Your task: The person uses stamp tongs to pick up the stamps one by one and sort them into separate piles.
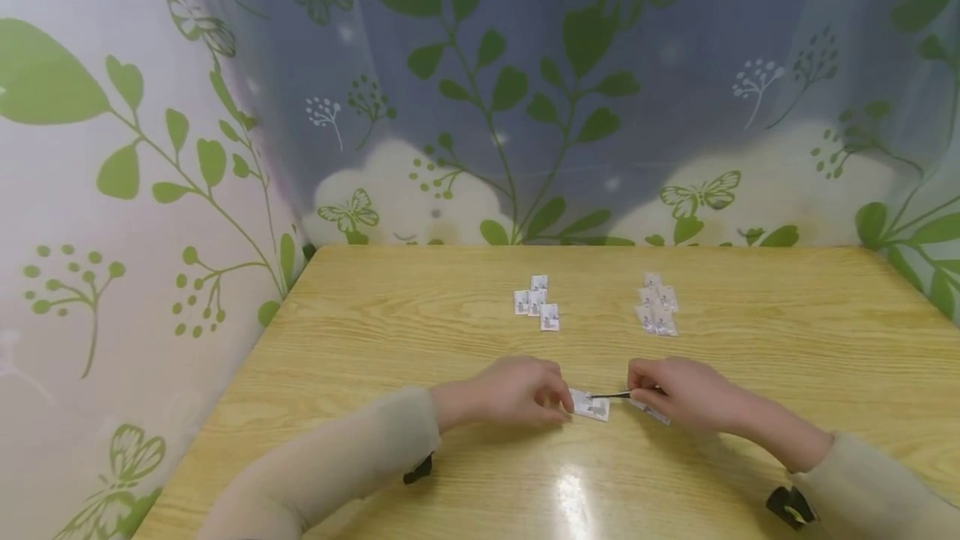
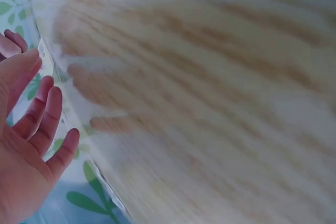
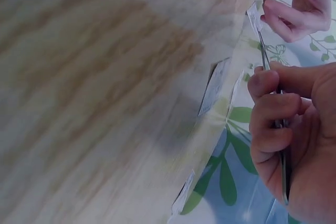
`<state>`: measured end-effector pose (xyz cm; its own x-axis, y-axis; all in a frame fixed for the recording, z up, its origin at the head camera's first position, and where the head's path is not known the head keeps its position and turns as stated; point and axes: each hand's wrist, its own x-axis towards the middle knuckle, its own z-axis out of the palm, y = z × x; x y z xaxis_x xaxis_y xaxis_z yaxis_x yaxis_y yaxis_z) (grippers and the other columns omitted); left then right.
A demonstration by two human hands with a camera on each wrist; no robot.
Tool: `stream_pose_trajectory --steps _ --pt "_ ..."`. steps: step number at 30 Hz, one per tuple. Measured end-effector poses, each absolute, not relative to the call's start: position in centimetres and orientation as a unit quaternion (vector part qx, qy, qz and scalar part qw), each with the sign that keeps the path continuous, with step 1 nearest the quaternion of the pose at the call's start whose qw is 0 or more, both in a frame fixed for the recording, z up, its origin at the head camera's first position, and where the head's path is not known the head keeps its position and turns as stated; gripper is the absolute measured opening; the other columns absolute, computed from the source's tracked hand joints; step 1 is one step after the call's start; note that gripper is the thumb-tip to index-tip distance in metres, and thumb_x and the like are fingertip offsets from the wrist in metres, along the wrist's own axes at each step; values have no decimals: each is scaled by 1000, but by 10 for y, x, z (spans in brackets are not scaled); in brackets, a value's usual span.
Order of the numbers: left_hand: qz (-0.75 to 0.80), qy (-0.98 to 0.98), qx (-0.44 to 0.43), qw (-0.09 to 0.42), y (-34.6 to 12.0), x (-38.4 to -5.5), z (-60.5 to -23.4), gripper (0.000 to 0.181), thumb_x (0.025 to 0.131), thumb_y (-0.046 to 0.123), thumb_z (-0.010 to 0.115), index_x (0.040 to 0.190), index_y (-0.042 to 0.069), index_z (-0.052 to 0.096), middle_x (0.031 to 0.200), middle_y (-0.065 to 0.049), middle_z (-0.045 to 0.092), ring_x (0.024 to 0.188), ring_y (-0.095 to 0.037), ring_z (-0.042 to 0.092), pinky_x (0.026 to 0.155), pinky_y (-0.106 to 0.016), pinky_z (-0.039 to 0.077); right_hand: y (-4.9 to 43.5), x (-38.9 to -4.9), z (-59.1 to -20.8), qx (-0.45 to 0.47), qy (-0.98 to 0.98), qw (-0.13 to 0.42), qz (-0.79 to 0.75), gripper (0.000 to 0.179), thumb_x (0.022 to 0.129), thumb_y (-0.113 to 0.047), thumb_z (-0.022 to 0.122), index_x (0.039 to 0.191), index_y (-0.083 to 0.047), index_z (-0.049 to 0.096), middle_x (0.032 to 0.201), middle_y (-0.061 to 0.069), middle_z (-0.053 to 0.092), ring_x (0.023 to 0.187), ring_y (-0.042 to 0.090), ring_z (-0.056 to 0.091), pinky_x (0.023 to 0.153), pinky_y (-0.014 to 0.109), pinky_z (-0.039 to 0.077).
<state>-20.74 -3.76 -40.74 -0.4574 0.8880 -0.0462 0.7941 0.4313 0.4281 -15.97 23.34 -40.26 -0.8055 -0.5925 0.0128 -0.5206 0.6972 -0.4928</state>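
Note:
At the middle of the table, my left hand (image 1: 521, 392) pinches the left edge of a small white printed packet (image 1: 591, 407) between thumb and finger. The other fingers of that hand are spread loosely in the left wrist view. My right hand (image 1: 690, 394) grips a pair of slim metal tweezers (image 3: 263, 51), its fingers curled round the shaft. The tweezers point left, and their tip overlaps the packet's upper part in the head view. A second small packet (image 1: 652, 413) lies under the right hand, partly hidden by its fingers.
Beyond the hands, several small white packets (image 1: 522, 302) lie in a loose cluster at centre. Another cluster of pinkish packets (image 1: 648, 319) lies farther right. The wooden table (image 1: 375, 315) meets a leaf-patterned curtain (image 1: 525, 107) at its back edge.

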Motion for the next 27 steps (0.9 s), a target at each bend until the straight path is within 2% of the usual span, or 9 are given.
stream_pose_trajectory --steps 9,17,27 --pt "166 846 485 147 -40 -212 -411 16 89 23 71 105 22 74 86 16 57 77 4 53 72 -14 42 226 -163 -404 -304 919 71 -240 8 97 -14 60 89 -17 57 69 -15 54 55 0 42 52 24 38" --pt "163 851 480 137 -38 -213 -413 11 90 23 70 99 21 74 84 17 56 75 3 52 68 -14 41 225 -158 -406 -321 920 64 -215 12 94 -13 63 88 -22 57 78 -14 61 61 0 45 55 25 40" --pt "164 859 468 128 -34 -213 -414 9 88 31 73 92 23 71 83 16 56 74 2 52 67 -15 42 214 -149 -406 -329 916 68 -217 13 93 -14 64 87 -23 57 76 -16 58 62 0 46 55 24 41"
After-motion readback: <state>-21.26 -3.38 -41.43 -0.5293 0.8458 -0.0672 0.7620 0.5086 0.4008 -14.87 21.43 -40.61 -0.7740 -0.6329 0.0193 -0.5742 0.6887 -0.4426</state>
